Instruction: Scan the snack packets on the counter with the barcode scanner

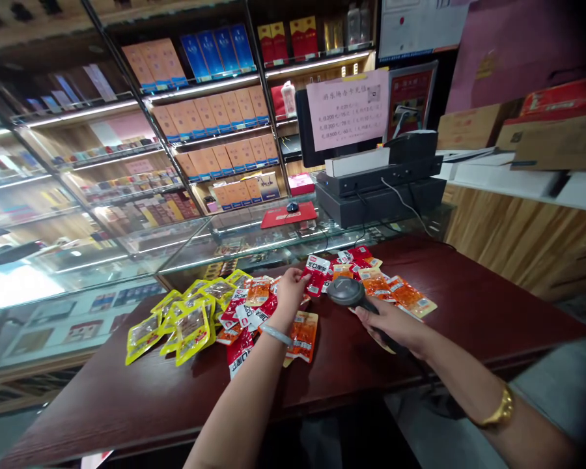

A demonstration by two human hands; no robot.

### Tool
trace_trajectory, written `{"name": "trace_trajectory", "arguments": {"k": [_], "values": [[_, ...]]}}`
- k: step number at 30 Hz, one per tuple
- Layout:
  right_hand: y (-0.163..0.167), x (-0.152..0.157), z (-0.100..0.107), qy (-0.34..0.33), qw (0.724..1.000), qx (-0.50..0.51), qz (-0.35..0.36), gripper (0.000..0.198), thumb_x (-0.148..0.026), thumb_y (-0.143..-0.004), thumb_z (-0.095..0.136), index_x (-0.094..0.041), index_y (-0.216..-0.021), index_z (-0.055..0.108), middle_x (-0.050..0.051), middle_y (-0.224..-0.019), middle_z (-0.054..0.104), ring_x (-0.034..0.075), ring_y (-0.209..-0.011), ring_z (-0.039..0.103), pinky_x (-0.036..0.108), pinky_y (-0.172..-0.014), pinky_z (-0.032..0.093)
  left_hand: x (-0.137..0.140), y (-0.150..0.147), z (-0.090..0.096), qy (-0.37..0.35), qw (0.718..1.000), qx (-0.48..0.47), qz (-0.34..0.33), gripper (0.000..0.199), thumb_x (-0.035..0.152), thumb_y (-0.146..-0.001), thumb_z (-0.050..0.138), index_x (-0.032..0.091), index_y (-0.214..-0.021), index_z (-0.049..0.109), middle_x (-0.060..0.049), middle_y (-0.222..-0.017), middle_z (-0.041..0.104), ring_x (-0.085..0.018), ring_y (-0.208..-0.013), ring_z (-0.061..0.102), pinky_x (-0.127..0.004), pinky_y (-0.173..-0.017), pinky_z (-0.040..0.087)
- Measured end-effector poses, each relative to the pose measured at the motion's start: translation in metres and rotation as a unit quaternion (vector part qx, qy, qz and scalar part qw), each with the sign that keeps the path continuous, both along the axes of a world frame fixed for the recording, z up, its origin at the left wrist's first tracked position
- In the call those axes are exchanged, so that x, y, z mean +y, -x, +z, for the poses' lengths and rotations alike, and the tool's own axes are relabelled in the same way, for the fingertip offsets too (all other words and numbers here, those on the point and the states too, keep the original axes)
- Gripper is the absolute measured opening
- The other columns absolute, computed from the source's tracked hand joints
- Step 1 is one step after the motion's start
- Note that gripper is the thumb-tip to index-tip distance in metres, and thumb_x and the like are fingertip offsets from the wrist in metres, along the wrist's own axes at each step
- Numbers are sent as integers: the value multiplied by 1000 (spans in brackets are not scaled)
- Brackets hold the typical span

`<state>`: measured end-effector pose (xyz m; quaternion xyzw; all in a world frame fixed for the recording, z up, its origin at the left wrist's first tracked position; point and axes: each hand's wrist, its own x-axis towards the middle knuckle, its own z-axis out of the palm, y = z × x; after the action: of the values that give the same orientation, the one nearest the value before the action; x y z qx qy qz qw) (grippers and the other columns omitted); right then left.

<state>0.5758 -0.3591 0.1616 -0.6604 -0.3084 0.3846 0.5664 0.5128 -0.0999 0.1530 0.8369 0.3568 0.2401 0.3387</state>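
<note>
My left hand (293, 290) pinches the edge of a red and white snack packet (317, 275), held up just over the table. In my right hand (393, 322) is a dark handheld barcode scanner (346, 292), its head pointing left towards that packet. Under and left of my left wrist lies a pile of red and white packets (239, 348) mixed with orange ones. An orange packet (303, 335) lies by the bracelet. Farther left are several yellow-edged clear packets (193, 326). Beyond the scanner, more orange packets (410, 296) and red ones are spread out.
A dark red wooden table (166, 404) carries the packets. Behind it stand a glass counter (224, 234), a red mat (289, 215) with a mouse (292, 206), a monitor with a pink notice (346, 111), and a black cash drawer (381, 198). Cardboard boxes (557, 143) sit at right.
</note>
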Motion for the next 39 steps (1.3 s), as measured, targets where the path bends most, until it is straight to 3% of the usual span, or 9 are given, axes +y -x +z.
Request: {"name": "trace_trajectory", "arguments": {"k": [2,5,8,12,16,19,25,30,39], "values": [[-3,-4,0,3,1000,-3,-2,52,-66,-82,60,-21,-108,54,-9,-55,44,7,-42,40,19,-39,32,15,16,4,-37,998,49,21,24,43,-84,60,22,-95,63,-2,-84,71,-17,-76,64,-27,-69,43],[-8,-9,1,15,1000,-16,-7,56,-66,-81,60,-20,-111,54,-8,-58,46,8,-44,43,19,-42,32,30,34,10,-170,974,112,102,32,42,-82,62,22,-107,61,-7,-101,70,-24,-99,62,-34,-86,42],[-10,-10,-1,22,1000,-18,-9,53,-66,-82,60,-19,-105,55,-8,-57,46,9,-46,44,20,-43,32,21,27,9,-259,951,136,104,43,45,-82,63,21,-117,59,-11,-117,66,-28,-115,54,-37,-98,36],[-10,-7,-7,15,1000,-15,-11,51,-66,-82,59,-20,-101,54,-9,-57,45,8,-43,41,20,-42,30,-12,-15,-5,-231,950,208,11,54,64,-81,55,18,-108,66,-15,-118,65,-33,-117,53,-41,-97,38],[-11,-8,-12,9,1000,-16,-4,55,-68,-81,59,-19,-105,52,-10,-57,43,8,-42,42,20,-42,33,-29,-51,-14,-198,948,250,-14,68,71,-77,55,11,-108,66,-23,-120,62,-37,-120,52,-44,-98,38],[-12,-10,-14,3,1000,-21,-8,56,-67,-82,58,-18,-109,52,-9,-58,44,8,-43,42,20,-44,33,-29,-57,-11,-159,950,267,-31,68,68,-73,62,11,-109,64,-24,-117,65,-36,-118,56,-41,-95,40],[-13,-9,-7,33,998,-35,-29,55,-69,-80,58,-19,-101,53,-9,-53,45,9,-43,43,20,-41,33,-25,-34,-3,-95,961,248,-78,57,60,-74,68,18,-111,56,-15,-111,69,-29,-106,65,-32,-80,44],[-11,-3,7,3,1000,-4,-28,49,-66,-80,62,-21,-93,50,-8,-60,49,7,-44,42,20,-42,36,-23,2,1,-96,971,207,-66,47,55,-75,69,22,-104,52,-7,-103,71,-24,-97,66,-27,-72,41],[1,12,13,-20,1000,4,2,48,-65,-82,60,-21,-99,50,-10,-58,46,7,-43,41,20,-42,34,-26,34,5,-95,979,168,-67,47,54,-73,72,22,-101,52,-4,-100,70,-23,-94,66,-26,-73,40]]}}
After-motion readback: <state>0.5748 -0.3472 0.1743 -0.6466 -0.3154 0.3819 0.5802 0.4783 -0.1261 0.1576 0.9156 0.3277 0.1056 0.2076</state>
